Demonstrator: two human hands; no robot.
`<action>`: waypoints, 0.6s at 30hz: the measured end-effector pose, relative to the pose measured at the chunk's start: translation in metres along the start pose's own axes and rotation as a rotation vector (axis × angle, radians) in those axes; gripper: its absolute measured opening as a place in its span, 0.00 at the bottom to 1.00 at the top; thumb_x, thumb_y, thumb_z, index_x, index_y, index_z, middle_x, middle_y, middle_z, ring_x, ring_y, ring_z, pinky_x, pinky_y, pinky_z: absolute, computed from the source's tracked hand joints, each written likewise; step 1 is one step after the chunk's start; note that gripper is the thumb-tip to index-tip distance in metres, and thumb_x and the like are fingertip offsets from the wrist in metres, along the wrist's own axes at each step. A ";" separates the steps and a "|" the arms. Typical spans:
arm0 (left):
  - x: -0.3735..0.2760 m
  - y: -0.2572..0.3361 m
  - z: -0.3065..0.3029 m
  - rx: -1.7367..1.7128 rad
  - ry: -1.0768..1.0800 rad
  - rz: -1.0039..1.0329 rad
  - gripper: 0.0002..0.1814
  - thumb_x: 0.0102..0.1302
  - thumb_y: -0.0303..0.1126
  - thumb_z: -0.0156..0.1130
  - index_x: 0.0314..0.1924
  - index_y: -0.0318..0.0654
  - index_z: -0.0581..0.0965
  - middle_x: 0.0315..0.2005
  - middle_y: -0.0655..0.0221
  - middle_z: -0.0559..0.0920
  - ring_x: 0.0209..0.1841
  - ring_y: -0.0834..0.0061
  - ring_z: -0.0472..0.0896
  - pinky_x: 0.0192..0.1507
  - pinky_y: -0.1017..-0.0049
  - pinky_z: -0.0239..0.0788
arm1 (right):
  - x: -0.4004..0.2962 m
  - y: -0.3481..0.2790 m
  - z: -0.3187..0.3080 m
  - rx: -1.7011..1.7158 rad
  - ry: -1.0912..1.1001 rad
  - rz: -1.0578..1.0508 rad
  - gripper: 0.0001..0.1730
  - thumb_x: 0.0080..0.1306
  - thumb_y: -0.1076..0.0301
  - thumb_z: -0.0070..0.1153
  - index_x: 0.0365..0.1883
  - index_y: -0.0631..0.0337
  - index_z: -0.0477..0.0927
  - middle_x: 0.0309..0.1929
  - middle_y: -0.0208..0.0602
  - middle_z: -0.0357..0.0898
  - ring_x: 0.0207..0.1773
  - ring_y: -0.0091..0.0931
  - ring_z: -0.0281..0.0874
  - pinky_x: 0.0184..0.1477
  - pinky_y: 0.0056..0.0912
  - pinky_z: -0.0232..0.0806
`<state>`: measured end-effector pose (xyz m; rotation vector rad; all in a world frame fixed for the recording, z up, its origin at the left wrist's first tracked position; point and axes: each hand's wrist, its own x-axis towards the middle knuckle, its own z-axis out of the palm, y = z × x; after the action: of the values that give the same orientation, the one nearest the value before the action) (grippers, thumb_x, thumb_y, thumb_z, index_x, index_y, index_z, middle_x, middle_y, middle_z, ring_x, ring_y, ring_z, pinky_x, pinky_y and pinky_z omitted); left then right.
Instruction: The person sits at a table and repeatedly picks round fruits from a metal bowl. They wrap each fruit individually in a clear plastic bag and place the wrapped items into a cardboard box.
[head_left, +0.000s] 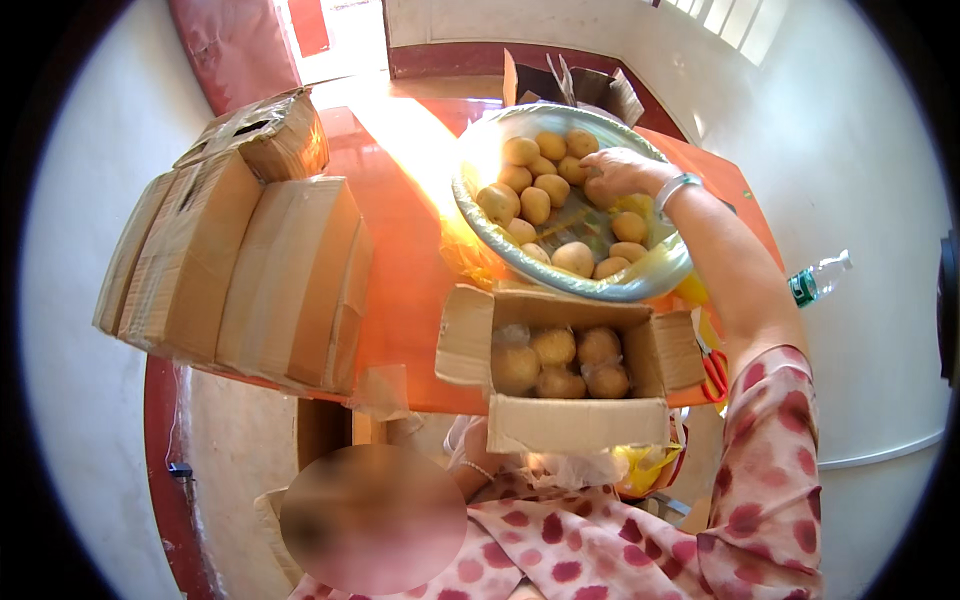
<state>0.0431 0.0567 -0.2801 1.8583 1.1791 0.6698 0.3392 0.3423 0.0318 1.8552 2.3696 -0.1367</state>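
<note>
My right hand (626, 174) reaches into a large round basin (480, 244) lined with plastic, its fingers down among loose potatoes (552, 190). The fingers touch potatoes at the basin's right side; whether they grip one is hard to see. In front of the basin stands an open cardboard box (577, 424) with its flaps folded out. Several potatoes (555, 347) sit inside it, some wrapped in clear plastic. My left hand (471, 436) is below the box's near left corner, mostly hidden by it. Clear plastic film (574, 469) hangs close by, under the box.
Taped cardboard boxes (247, 262) stand together on the left of the orange table (405, 300). Red-handled scissors (715, 375) lie right of the open box. A plastic bottle (821, 279) is beyond my right forearm. Another open carton (577, 86) stands behind the basin.
</note>
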 end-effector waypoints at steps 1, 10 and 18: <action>0.000 -0.001 -0.006 0.032 -0.089 -0.023 0.16 0.54 0.41 0.64 0.40 0.42 0.81 0.35 0.53 0.81 0.44 0.51 0.78 0.44 0.59 0.69 | 0.006 -0.006 0.005 -0.021 0.026 0.018 0.27 0.64 0.62 0.53 0.62 0.57 0.70 0.57 0.49 0.75 0.61 0.40 0.71 0.61 0.37 0.64; -0.002 0.012 -0.018 -0.031 -0.036 -0.092 0.17 0.52 0.42 0.65 0.39 0.42 0.81 0.36 0.52 0.81 0.45 0.51 0.77 0.45 0.59 0.69 | 0.026 -0.004 0.029 0.125 0.116 0.050 0.40 0.54 0.60 0.65 0.64 0.56 0.64 0.53 0.51 0.76 0.59 0.43 0.71 0.60 0.40 0.64; -0.002 0.016 -0.022 -0.050 0.000 -0.097 0.18 0.51 0.43 0.66 0.39 0.42 0.81 0.36 0.52 0.81 0.46 0.51 0.77 0.46 0.59 0.69 | 0.013 -0.001 0.033 0.190 0.023 -0.010 0.43 0.50 0.60 0.67 0.64 0.58 0.65 0.55 0.52 0.75 0.59 0.45 0.70 0.60 0.40 0.63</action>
<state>0.0333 0.0592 -0.2549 1.7478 1.2334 0.6397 0.3371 0.3493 -0.0028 1.9347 2.4581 -0.3545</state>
